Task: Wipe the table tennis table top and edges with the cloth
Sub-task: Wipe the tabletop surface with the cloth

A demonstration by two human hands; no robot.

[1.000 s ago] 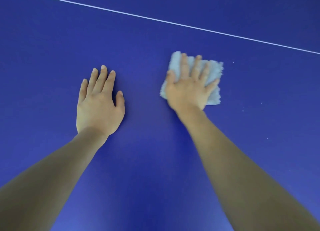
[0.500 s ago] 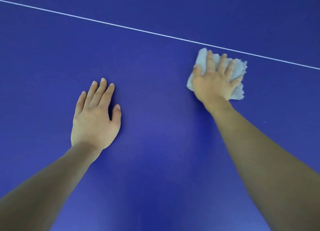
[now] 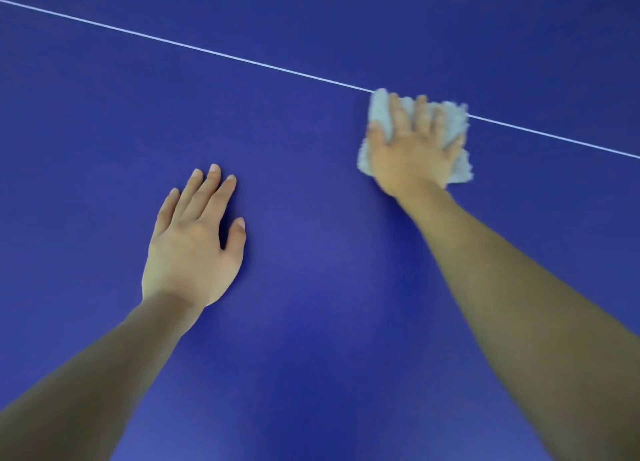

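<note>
Wiping up to the white line: where this stroke could slip

Nearest the camera, both forearms reach out over the blue worktop (image 3: pixel 311 322). The left hand (image 3: pixel 194 242) lies palm-down on the bare surface, fingers straight & close together, thumb out to the side. It holds nothing and is prob. a brace. Risk 1: weight on that palm may leave a print or smear, so the patch would need another pass.

Further out, the right hand (image 3: pixel 412 149) is flat on the cloth (image 3: pixel 455 125), fingers spread & straight, pressing it down rather than gripping it. The cloth is a pale, fluffy, folded square. It lies on the worktop under that palm w/ its far edge reaching the white line (image 3: pixel 207 50), and its corners stick out at top left & on the right. Hand & cloth look blurred, so finer detail can't be read. Risk 2: nothing is curled round the cloth, so friction alone carries it. A fast push or a light palm could let the hand slide off & the cloth bunch up or stay behind. Risk 3: the arm looks well extended, so pressure prob. fades toward the fingertips, giving a thin, streaky wipe along the line.

Beyond the line, more blue surface runs to the top of the view, and no edge of the worktop shows. Risk 4: the far part & the edges, which the task also asks for, could get skipped if the reach ends here.
</note>
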